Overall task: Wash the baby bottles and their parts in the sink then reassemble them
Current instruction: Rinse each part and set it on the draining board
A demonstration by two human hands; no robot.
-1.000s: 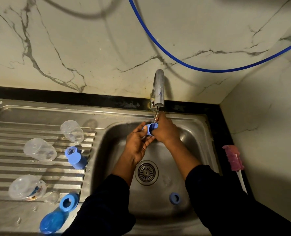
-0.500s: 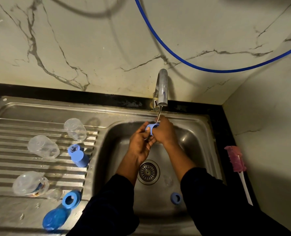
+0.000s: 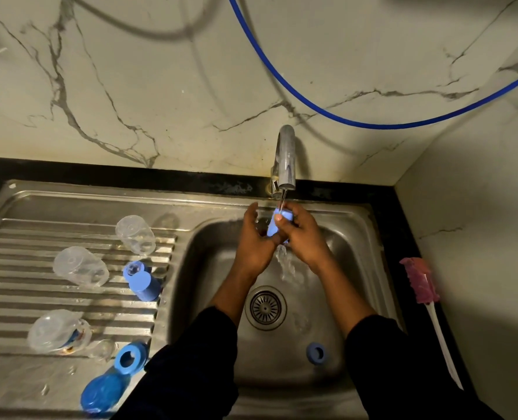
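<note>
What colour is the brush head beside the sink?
The brush head is pink, clearest in the head view.

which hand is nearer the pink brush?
Right. The right hand, holding the blue part under the tap, is left of the pink brush; the left hand is farther left.
</note>
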